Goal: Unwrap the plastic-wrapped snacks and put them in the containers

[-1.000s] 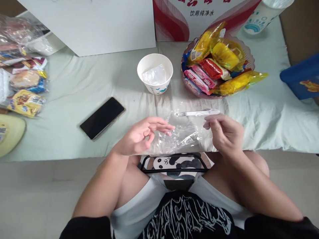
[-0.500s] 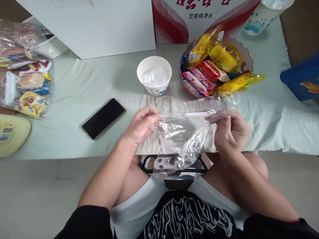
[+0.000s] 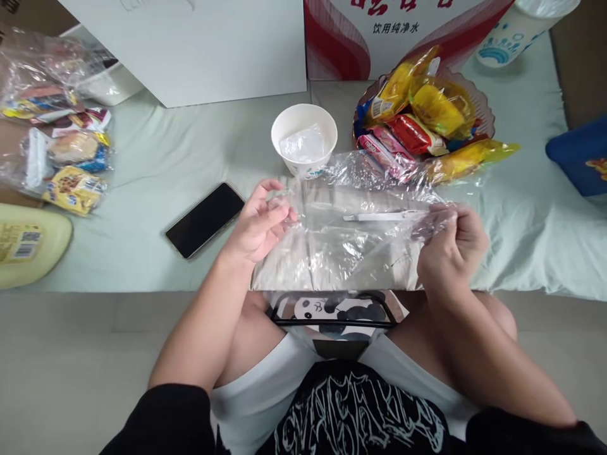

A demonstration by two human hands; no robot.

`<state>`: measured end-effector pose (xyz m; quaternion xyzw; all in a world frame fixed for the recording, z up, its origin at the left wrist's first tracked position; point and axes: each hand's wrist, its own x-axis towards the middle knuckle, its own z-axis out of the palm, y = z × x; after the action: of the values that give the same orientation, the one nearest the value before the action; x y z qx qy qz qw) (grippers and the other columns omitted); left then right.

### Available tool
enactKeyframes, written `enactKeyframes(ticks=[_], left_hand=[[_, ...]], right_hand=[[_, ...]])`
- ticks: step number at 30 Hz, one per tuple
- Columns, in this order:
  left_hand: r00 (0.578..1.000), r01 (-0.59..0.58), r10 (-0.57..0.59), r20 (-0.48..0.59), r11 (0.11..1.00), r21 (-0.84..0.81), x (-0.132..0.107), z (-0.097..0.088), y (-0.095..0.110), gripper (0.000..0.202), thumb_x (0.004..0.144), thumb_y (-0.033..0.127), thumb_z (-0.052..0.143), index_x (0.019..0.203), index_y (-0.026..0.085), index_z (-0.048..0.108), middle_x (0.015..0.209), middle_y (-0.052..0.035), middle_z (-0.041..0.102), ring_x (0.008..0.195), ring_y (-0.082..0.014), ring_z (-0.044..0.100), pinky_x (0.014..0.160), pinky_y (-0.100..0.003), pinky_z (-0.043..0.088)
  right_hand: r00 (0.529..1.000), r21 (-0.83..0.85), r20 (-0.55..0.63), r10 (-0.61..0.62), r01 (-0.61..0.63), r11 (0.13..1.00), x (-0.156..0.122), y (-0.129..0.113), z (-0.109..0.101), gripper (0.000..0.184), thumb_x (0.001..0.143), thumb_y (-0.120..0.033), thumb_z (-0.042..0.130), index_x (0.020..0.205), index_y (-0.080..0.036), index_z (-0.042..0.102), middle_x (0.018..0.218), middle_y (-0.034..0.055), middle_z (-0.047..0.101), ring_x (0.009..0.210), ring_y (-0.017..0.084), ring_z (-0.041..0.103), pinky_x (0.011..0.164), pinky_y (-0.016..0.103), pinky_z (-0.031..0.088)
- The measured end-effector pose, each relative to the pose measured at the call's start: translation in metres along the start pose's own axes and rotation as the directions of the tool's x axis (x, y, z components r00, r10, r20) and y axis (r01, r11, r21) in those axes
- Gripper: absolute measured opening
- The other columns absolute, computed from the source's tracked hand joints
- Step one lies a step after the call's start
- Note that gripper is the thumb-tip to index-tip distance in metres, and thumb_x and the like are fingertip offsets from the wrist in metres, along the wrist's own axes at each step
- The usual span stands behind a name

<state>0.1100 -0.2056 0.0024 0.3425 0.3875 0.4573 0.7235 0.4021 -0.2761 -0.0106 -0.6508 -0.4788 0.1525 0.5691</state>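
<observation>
I hold a clear plastic bag [image 3: 351, 237] stretched out between both hands above the table's front edge. My left hand [image 3: 258, 224] pinches its left edge, fingers closed on the film. At the bag's right edge, my right hand [image 3: 453, 243] grips it the same way. A thin white strip [image 3: 379, 217] shows through or on the bag near its top. Behind the bag stand a white paper bowl [image 3: 303, 140] with crumpled plastic inside and a glass bowl [image 3: 478, 104] heaped with wrapped snacks.
A black phone [image 3: 205, 219] lies left of my left hand. Bagged snacks [image 3: 61, 164] sit at the far left, with a pale green object [image 3: 28, 243] in front of them. A white box [image 3: 199, 44], a red-and-white carton [image 3: 389, 31] and a blue item [image 3: 581, 155] line the back and right.
The bag lay crumpled on the table with my hands loose over it. Both hands took hold of its edges, lifted it and spread it wide.
</observation>
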Motion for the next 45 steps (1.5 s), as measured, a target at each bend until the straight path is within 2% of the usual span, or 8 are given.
enactKeyframes(ticks=[6, 11, 14, 20, 24, 28, 34, 45], left_hand=[[0.944, -0.109, 0.148, -0.295, 0.983, 0.145, 0.001, 0.008, -0.005, 0.038, 0.065, 0.010, 0.079, 0.089, 0.024, 0.054, 0.078, 0.0070, 0.050, 0.055, -0.0045, 0.056, 0.036, -0.014, 0.024], [0.929, -0.102, 0.193, -0.315, 0.954, 0.284, 0.004, 0.012, -0.015, 0.029, 0.068, 0.011, 0.077, 0.082, 0.022, 0.054, 0.080, 0.0038, 0.053, 0.053, -0.0046, 0.051, 0.035, -0.016, 0.018], [0.932, -0.027, 0.145, -0.333, 0.942, 0.335, 0.006, 0.011, -0.019, 0.029, 0.066, 0.010, 0.074, 0.083, 0.022, 0.055, 0.079, 0.0039, 0.050, 0.052, -0.0047, 0.048, 0.035, -0.016, 0.017], [0.944, -0.124, 0.258, -0.204, 0.855, 0.504, 0.001, -0.002, -0.017, 0.067, 0.059, 0.013, 0.088, 0.116, 0.031, 0.060, 0.085, 0.0047, 0.052, 0.060, -0.0068, 0.049, 0.048, -0.018, 0.034], [0.957, -0.158, 0.285, -0.057, 0.676, 0.720, -0.004, -0.007, -0.013, 0.018, 0.073, 0.029, 0.084, 0.082, 0.021, 0.071, 0.074, 0.0018, 0.051, 0.063, -0.0109, 0.047, 0.059, -0.024, 0.039], [0.900, -0.261, 0.435, -0.002, 0.543, 0.798, -0.006, -0.004, -0.010, 0.024, 0.072, 0.030, 0.081, 0.060, 0.020, 0.063, 0.080, -0.0017, 0.059, 0.074, -0.0149, 0.055, 0.071, -0.029, 0.047], [0.919, 0.036, 0.137, -0.371, 0.905, 0.423, -0.001, 0.009, -0.011, 0.023, 0.085, 0.033, 0.070, 0.070, 0.021, 0.057, 0.064, 0.0004, 0.060, 0.046, -0.0099, 0.054, 0.040, -0.022, 0.030], [0.809, 0.168, 0.020, -0.588, 0.950, 0.263, 0.009, 0.009, -0.006, 0.010, 0.086, 0.016, 0.063, 0.080, 0.021, 0.055, 0.055, 0.0059, 0.058, 0.039, -0.0077, 0.057, 0.034, -0.016, 0.027]], right_hand=[[0.995, 0.060, 0.022, -0.096, 0.095, 0.994, -0.003, -0.002, 0.000, 0.015, 0.097, -0.034, 0.060, 0.110, -0.027, 0.064, 0.084, 0.0012, 0.055, 0.063, 0.014, 0.054, 0.057, 0.031, 0.046], [0.787, -0.036, 0.132, -0.603, 0.612, 0.790, -0.010, -0.006, -0.005, 0.054, 0.084, -0.029, 0.066, 0.137, -0.031, 0.055, 0.118, 0.0097, 0.059, 0.111, 0.029, 0.062, 0.093, 0.049, 0.054], [0.728, -0.218, 0.402, -0.555, 0.665, 0.715, -0.011, -0.005, -0.004, 0.051, 0.084, -0.026, 0.071, 0.133, -0.027, 0.057, 0.106, 0.0075, 0.068, 0.117, 0.031, 0.063, 0.104, 0.051, 0.047], [0.701, -0.261, 0.506, -0.504, 0.680, 0.685, -0.008, 0.001, -0.002, 0.009, 0.093, -0.018, 0.064, 0.088, -0.026, 0.066, 0.073, 0.0008, 0.062, 0.074, 0.019, 0.060, 0.076, 0.037, 0.048], [0.743, -0.230, 0.530, -0.409, 0.590, 0.774, -0.008, 0.003, 0.000, 0.011, 0.093, -0.018, 0.061, 0.099, -0.025, 0.067, 0.097, 0.0073, 0.070, 0.089, 0.023, 0.067, 0.078, 0.038, 0.053], [0.730, -0.253, 0.578, -0.365, 0.586, 0.770, -0.008, 0.006, 0.003, 0.034, 0.089, -0.024, 0.066, 0.123, -0.023, 0.064, 0.119, 0.0118, 0.071, 0.108, 0.031, 0.065, 0.089, 0.045, 0.050], [0.675, -0.264, 0.650, -0.348, 0.631, 0.730, -0.007, 0.008, 0.005, 0.037, 0.089, -0.040, 0.070, 0.123, -0.025, 0.066, 0.095, 0.0052, 0.073, 0.101, 0.029, 0.063, 0.091, 0.043, 0.043], [0.569, 0.075, 0.594, -0.569, 0.665, 0.743, 0.011, -0.013, -0.024, 0.006, 0.091, -0.031, 0.068, 0.085, -0.030, 0.069, 0.086, 0.0031, 0.074, 0.089, 0.024, 0.070, 0.080, 0.043, 0.054]])
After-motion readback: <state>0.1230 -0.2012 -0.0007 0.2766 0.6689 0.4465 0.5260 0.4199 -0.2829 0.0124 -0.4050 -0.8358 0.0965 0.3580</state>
